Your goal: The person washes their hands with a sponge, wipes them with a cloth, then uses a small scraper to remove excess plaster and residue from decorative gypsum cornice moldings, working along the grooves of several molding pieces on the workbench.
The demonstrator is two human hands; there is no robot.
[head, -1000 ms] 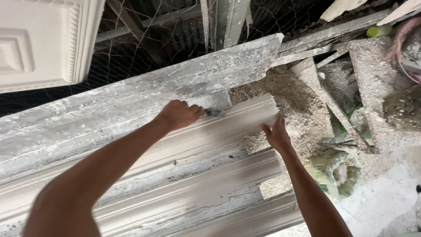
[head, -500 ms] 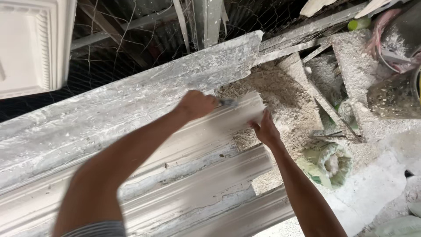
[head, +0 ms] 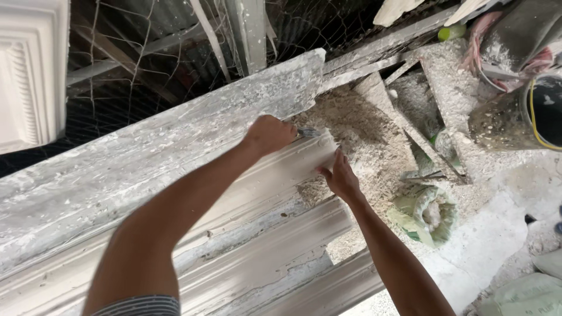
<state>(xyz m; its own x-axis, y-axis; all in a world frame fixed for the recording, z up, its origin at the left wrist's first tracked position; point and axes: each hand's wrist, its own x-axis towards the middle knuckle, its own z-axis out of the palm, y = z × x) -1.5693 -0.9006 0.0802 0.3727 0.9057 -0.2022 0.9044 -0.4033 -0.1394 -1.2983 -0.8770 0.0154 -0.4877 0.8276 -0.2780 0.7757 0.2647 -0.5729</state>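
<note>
My left arm comes up from the bottom of the view, long and nearly straight, with a striped sleeve at the shoulder. My left hand [head: 270, 134] is closed in a fist around a small metal scraper [head: 309, 133]. The blade tip pokes out to the right and sits on the top edge of the white plaster moulding [head: 252, 193], close to its end.

My right arm comes up from the bottom right. My right hand [head: 339, 178] is open, with the fingers [head: 335, 157] pointing up and pressing flat against the cut end of the moulding. It holds nothing.

The moulding is long and grooved. It lies on the worktop and slants from the lower left up to the right. More strips like it lie below it, nearer to me.

Just behind the moulding is a rough grey board [head: 175, 146] speckled with dried plaster. Past its end is a heap of crumbly plaster bits [head: 363, 134]. A green sack [head: 424, 213] lies on the floor to the right. Farther back hangs wire netting [head: 134, 76], and a white carved panel [head: 29, 70] is at the far left.

Since half a second ago both hands have slid a little to the right along the moulding, and the fist looks the same
</note>
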